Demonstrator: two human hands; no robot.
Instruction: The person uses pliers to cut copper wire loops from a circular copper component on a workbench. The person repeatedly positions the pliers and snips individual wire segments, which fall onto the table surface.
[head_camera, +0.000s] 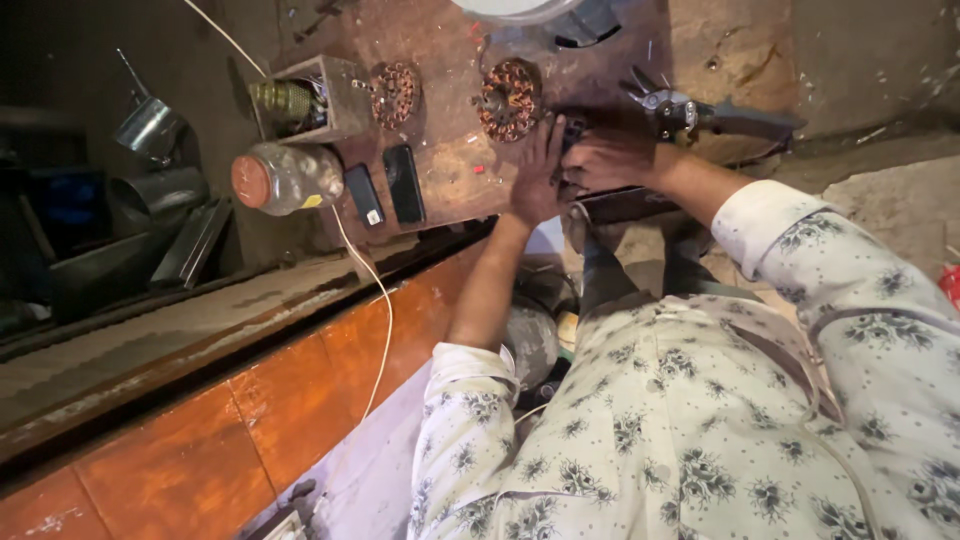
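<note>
Both hands, left hand (537, 172) and right hand (612, 157), press together on a dark part, grip unclear, beside a copper-wound coil (508, 98) lying untouched on the tabletop (450, 185).

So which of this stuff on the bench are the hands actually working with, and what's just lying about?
In hand:
left hand
right hand
dark part under both hands
copper-wound stator beside them

Lying about:
second stator
two phones
plastic jar
wooden box
snips
white cable
</note>
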